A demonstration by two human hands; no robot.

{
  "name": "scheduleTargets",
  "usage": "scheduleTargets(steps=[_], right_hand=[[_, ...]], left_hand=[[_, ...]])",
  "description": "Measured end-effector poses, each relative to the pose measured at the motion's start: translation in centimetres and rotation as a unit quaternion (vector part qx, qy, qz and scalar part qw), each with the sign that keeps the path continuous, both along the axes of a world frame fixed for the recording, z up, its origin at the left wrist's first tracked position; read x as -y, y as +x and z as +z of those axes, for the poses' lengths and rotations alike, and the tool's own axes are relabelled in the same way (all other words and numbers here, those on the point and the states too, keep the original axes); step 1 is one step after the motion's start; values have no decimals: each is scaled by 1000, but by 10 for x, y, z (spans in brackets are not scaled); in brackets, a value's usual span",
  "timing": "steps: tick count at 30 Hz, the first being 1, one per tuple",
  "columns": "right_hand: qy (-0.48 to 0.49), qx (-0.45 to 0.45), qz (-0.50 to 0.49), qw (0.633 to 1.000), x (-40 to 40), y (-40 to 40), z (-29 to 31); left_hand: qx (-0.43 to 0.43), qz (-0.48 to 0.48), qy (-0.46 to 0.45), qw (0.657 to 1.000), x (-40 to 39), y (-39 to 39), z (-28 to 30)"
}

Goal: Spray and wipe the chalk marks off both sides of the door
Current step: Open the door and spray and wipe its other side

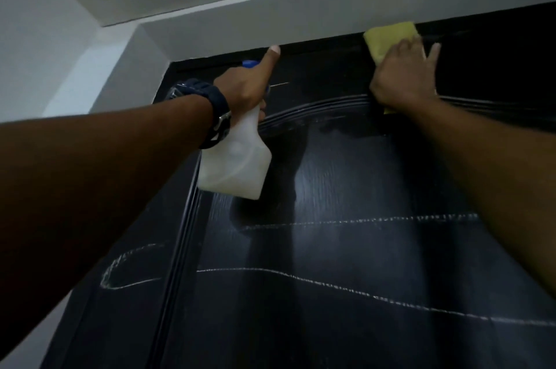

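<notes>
I'm wiping the door's [346, 248] top edge, right hand [403, 80] pressing the yellow sponge [388, 37] flat, left hand [245, 89] gripping the spray bottle [234, 164]; lower chalk lines [331, 281] likely need spraying next.

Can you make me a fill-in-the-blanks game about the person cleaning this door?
1. The left hand holds a white spray ____.
2. The right hand presses a cloth whose colour is ____.
3. The door is black and the chalk lines on it are ____.
4. The strap on the left wrist is a ____.

Missing words: bottle, yellow, white, watch
</notes>
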State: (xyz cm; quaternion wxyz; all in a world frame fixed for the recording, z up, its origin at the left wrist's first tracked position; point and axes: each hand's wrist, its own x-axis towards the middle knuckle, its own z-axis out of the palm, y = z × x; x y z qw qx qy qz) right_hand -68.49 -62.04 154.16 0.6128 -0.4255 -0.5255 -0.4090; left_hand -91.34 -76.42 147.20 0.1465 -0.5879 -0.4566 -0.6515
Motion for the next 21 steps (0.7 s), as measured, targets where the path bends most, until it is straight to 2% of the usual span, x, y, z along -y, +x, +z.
scheduleTargets(steps=[6, 13, 17, 21], right_hand=[[43, 40, 9, 998, -7, -10, 11], [59, 26, 13, 998, 1, -50, 18], [84, 125, 16, 988, 26, -140, -5], [42, 220, 39, 974, 49, -281, -44]], left_hand=[[-6, 18, -19, 1000, -16, -26, 10], [-23, 6, 29, 999, -16, -72, 24], [10, -22, 34, 999, 8, -97, 32], [-7, 2, 35, 999, 34, -133, 41]])
